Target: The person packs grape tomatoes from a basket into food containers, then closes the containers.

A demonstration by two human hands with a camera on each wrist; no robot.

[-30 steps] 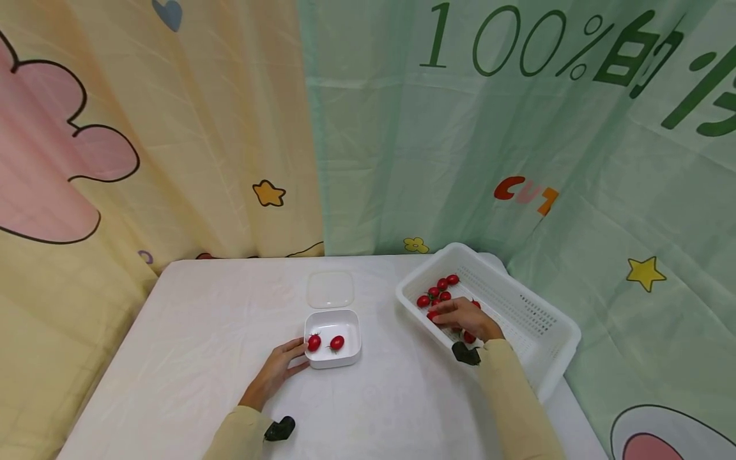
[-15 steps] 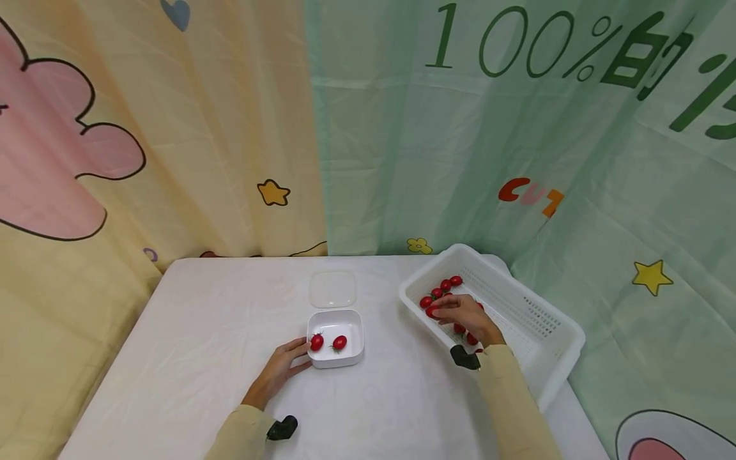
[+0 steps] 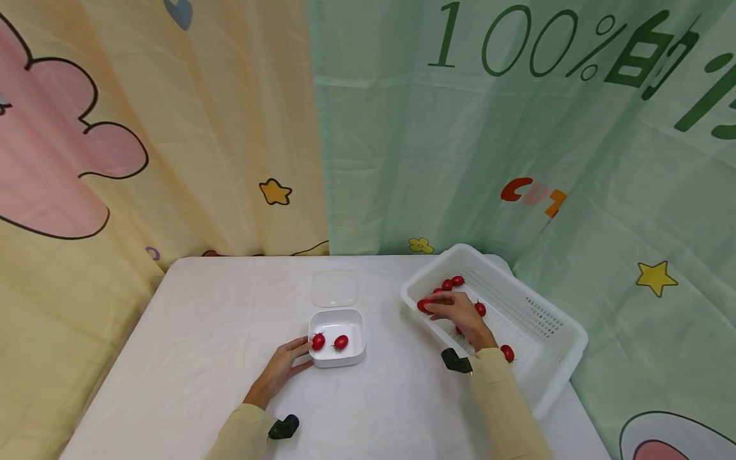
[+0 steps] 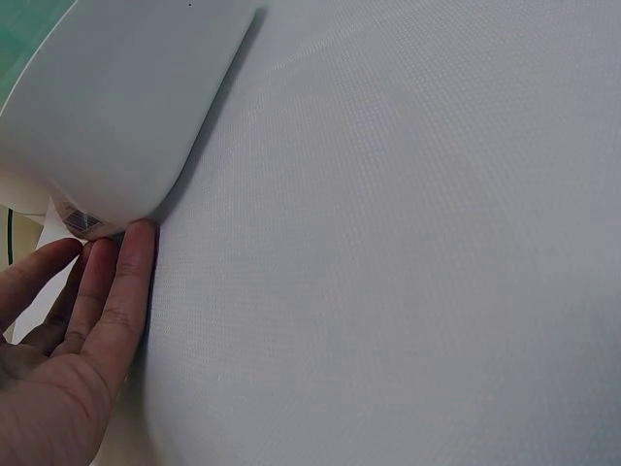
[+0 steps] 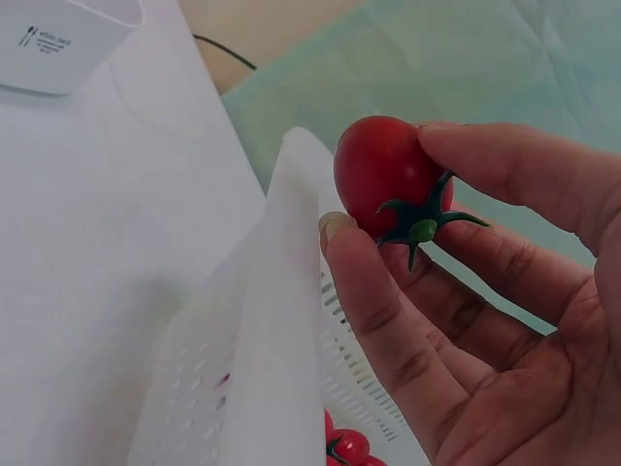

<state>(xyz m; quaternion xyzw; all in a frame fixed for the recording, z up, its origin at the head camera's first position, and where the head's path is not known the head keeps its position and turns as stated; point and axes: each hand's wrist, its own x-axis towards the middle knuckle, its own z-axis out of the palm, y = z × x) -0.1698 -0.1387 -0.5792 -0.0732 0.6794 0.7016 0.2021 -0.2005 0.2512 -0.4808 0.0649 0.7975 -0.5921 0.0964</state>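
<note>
My right hand [image 3: 460, 317] pinches a cherry tomato [image 5: 380, 165] between thumb and fingertips. Its green stem star faces the palm. The hand is over the left side of a white perforated basket [image 3: 540, 313], and more cherry tomatoes lie below it, partly hidden by the hand. My left hand [image 3: 278, 370] touches the left side of a small white square box [image 3: 340, 362] with nearly straight fingers. Up close, its fingertips [image 4: 139, 238] meet the lower edge of the box wall [image 4: 126, 107]. Inside the box lie two cherry tomatoes [image 3: 341, 342].
Behind the box lies a clear flat lid [image 3: 335, 289] on the white-covered table [image 3: 190, 345]. Single tomatoes [image 3: 507, 353] lie farther right in the basket. Printed curtains [image 3: 379, 160] stand behind the table and along its sides.
The right hand has risen slightly and shifted left with a cherry tomato pinched in its fingers, uncovering other tomatoes in the basket. The left hand stays at the box.
</note>
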